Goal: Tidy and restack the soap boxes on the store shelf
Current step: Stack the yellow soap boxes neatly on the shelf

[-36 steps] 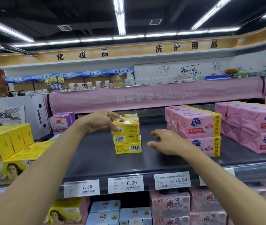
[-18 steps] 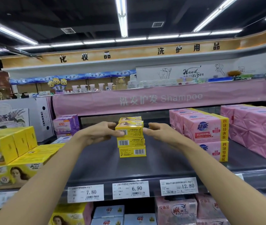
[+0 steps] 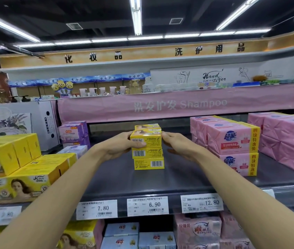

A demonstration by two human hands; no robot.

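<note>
Stack of three yellow soap boxes (image 3: 148, 154) is standing at the centre of the frame on the dark shelf (image 3: 124, 182), with a second yellow stack (image 3: 147, 126) just behind it. Left hand (image 3: 121, 147) is grasping the top box (image 3: 150, 140), its thumb lying across the barcode face. Right hand (image 3: 178, 146) is pressing nearly straight fingertips (image 3: 166, 137) against that box's right side, clasping nothing. Pink soap packs (image 3: 232, 139) are sitting at centre right, and a 6.90 price tag (image 3: 148, 205) is hanging below the stack, on the shelf's front edge
</note>
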